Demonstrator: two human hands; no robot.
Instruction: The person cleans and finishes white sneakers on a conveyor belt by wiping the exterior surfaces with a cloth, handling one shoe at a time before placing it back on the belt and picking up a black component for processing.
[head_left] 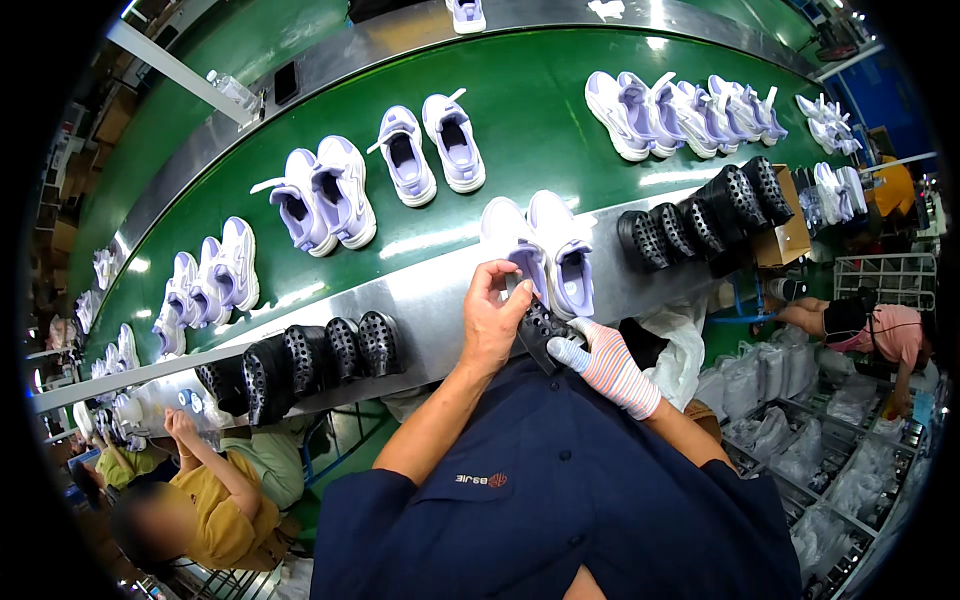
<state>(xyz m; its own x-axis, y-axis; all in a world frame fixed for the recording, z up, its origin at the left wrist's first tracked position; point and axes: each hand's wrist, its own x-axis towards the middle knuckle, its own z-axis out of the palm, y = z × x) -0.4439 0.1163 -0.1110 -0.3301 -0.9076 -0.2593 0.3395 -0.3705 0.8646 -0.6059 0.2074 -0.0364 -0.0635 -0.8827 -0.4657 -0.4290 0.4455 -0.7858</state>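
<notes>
In front of my chest I hold a black perforated shoe form point(541, 328), tilted, over the near edge of the metal ledge. My bare left hand point(493, 315) pinches its upper end between thumb and forefinger. Round its lower end is closed my right hand point(612, 368), in a striped knit glove with greyish fingertips. Just beyond both hands, a pair of white and lilac sneakers point(574, 272) stands on the ledge with heel openings toward me; my left fingers partly cover the left shoe.
More black perforated forms stand in rows on the metal ledge point(440, 300), left point(341, 346) and right point(706, 222). Pairs of sneakers point(459, 150) sit on the green belt point(530, 110). A cardboard box point(788, 240) is at right. Co-workers are at left point(222, 505) and far right point(895, 335).
</notes>
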